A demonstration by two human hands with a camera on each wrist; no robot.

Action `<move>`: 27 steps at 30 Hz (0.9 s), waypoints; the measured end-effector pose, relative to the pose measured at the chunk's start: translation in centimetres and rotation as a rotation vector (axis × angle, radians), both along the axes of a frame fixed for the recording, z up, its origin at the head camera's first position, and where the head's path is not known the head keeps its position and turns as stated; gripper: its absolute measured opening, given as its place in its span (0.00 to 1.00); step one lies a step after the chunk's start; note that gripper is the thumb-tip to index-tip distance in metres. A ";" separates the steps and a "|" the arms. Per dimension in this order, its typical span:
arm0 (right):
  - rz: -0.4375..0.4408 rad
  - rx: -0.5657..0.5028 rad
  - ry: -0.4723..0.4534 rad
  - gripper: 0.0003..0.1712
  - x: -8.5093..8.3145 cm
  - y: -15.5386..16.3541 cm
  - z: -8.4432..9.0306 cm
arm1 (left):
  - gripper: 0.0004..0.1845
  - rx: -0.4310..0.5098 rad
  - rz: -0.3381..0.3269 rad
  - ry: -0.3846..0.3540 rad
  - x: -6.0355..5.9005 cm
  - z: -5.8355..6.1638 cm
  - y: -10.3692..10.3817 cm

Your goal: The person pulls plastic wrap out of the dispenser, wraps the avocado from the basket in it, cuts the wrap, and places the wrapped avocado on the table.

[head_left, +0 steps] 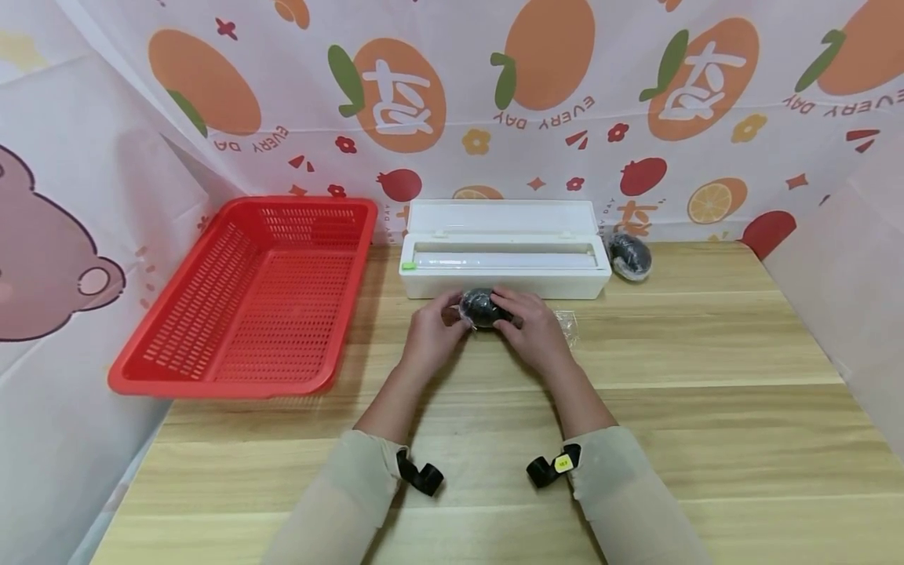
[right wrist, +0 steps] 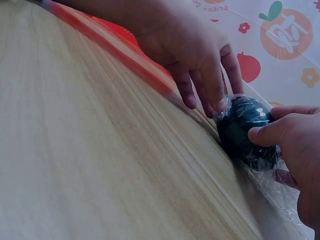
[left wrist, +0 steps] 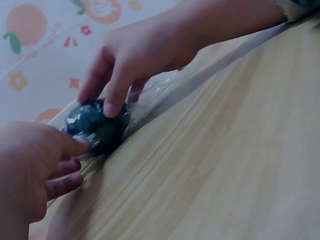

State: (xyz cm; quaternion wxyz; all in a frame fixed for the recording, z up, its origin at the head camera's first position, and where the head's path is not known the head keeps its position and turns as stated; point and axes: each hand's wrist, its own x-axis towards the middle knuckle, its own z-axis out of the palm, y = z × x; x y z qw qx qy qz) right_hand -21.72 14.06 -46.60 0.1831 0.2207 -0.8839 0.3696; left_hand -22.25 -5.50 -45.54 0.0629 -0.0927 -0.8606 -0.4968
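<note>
A dark round ball (head_left: pixel 482 308) wrapped in clear cling film lies on the wooden table (head_left: pixel 706 392), just in front of the white film dispenser box (head_left: pixel 504 255). My left hand (head_left: pixel 452 318) grips its left side, with the thumb against the wrap (left wrist: pixel 75 155). My right hand (head_left: pixel 510 312) grips its right side, fingers on top and thumb pressed on the ball (right wrist: pixel 262 142). Loose film (head_left: pixel 568 323) trails to the right of the ball (left wrist: pixel 97 127), under my right hand. In the right wrist view, left-hand fingertips (right wrist: pixel 217 102) touch the ball (right wrist: pixel 245 127).
A red plastic basket (head_left: pixel 254 298) stands empty at the left. A second wrapped dark ball (head_left: pixel 628 255) lies beside the dispenser's right end. Patterned sheets wall the table at the back and on both sides.
</note>
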 end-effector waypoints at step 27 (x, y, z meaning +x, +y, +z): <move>-0.002 0.117 0.018 0.28 0.6 -0.5 0.2 | 0.30 -0.519 -0.148 0.312 0.7 -0.9 1.0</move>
